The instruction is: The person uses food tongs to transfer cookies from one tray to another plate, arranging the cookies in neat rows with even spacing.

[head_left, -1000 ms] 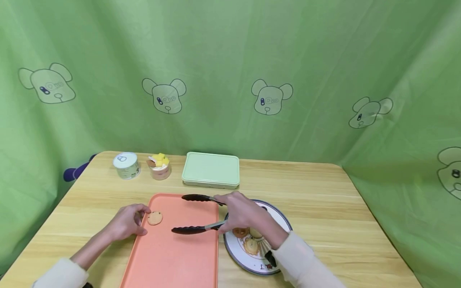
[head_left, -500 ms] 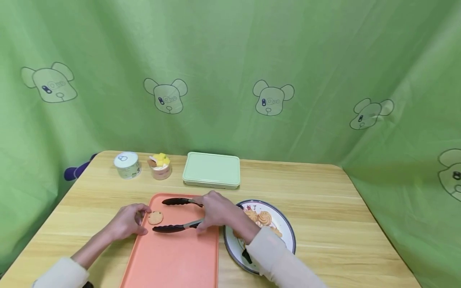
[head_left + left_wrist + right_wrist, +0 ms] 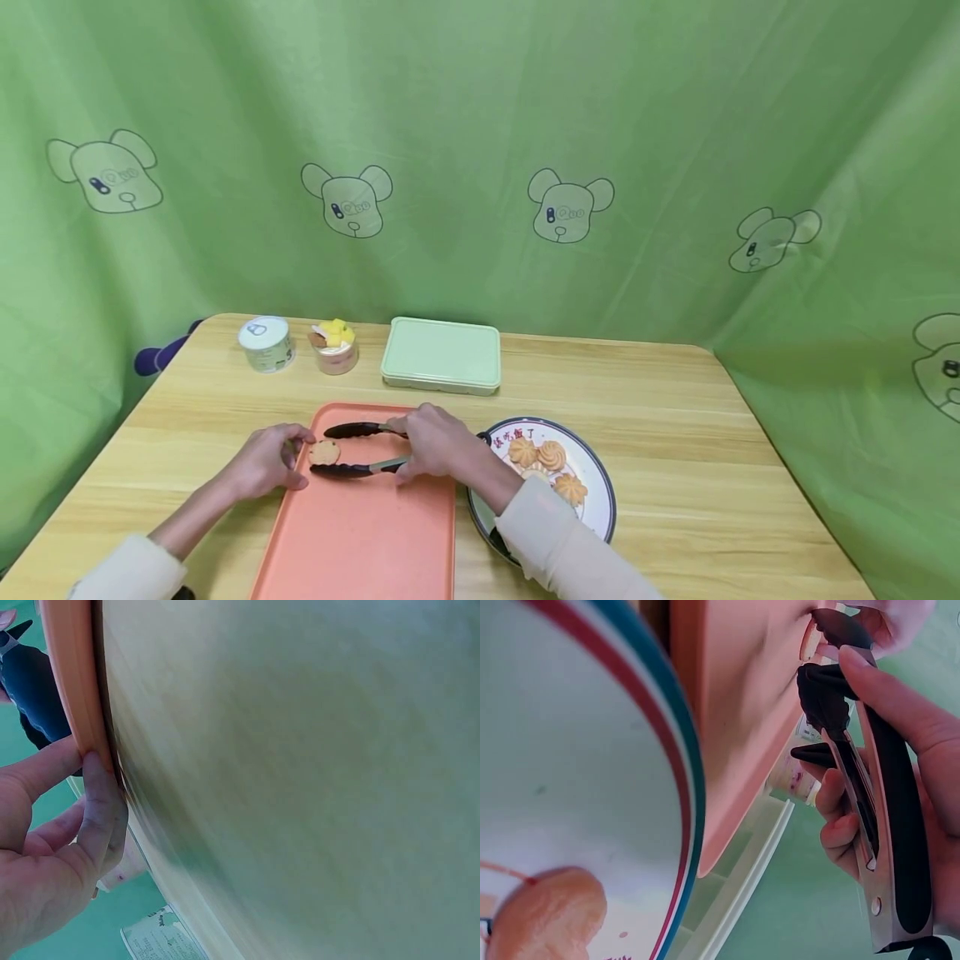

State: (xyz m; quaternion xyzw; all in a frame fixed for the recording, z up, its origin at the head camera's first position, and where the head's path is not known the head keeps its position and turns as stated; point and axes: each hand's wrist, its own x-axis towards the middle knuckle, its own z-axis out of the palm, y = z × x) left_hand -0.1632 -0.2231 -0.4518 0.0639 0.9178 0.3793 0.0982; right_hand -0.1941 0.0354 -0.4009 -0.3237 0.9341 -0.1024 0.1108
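Note:
My left hand [image 3: 262,460] pinches the left rim of a coral-pink tray [image 3: 360,542]; the left wrist view shows thumb and fingers on the rim [image 3: 75,682]. A round, chip-dotted cookie [image 3: 324,452] lies in the tray's far left corner, close to those fingertips. Black-tipped metal tongs [image 3: 386,464] are gripped in my right hand [image 3: 435,446], over the tray. Their two tips stand apart, one beyond the cookie and one on its near side; whether they touch it I cannot tell. My right forearm hides part of the plate [image 3: 600,508].
Several swirled cookies [image 3: 551,455] lie on the blue-rimmed plate, right of the tray. Behind the tray stands a lidded pale-green box [image 3: 441,350]. Further left are a dessert cup [image 3: 335,354] and a ring-pull can [image 3: 267,346]. A green curtain [image 3: 465,100] hangs behind the table.
My right hand has moved left with the tongs, from beside the plate to the cookie, and the tips have drawn somewhat closer together. More of the plate's cookies show. The left hand has stayed put.

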